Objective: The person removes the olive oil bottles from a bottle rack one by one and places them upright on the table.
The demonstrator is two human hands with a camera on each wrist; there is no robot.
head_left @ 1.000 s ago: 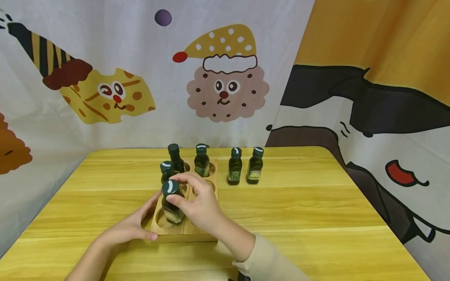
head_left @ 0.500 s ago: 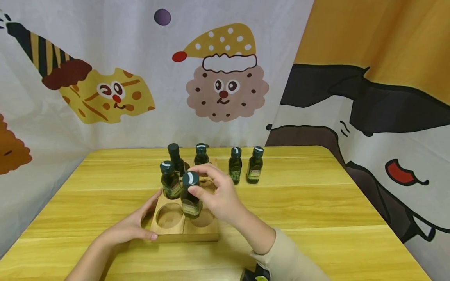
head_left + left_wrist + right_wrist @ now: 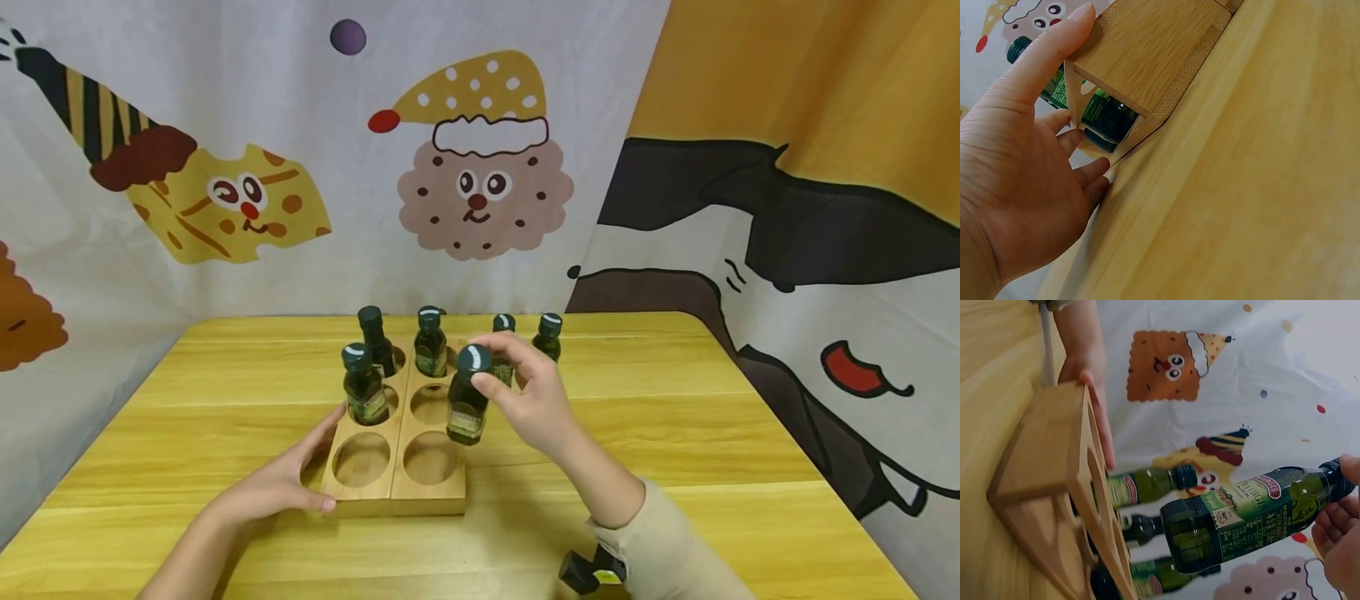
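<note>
My right hand (image 3: 528,392) pinches a small dark-green olive oil bottle (image 3: 467,408) by its cap. The bottle overlaps the right edge of a wooden bottle rack (image 3: 397,505) in the head view; the right wrist view shows its label and tilted body. At the rack's front left corner my left hand (image 3: 281,487) holds on, thumb on the front face and fingers along the side. Three bottles stand in the rack: one mid-left (image 3: 364,387), one back-left (image 3: 375,342), one back-right (image 3: 431,342). Both front round holes and the middle-right hole show bare wood.
Two more oil bottles stand on the wooden table (image 3: 675,433) behind my right hand: one mostly hidden (image 3: 504,323), the other (image 3: 550,337) just to its right. A cartoon-printed curtain (image 3: 480,283) hangs behind the table. A dark device (image 3: 588,572) sits at my right sleeve.
My right hand has carried the bottle from over the rack's front-left hole across to the right edge. The left hand and the rack have stayed put.
</note>
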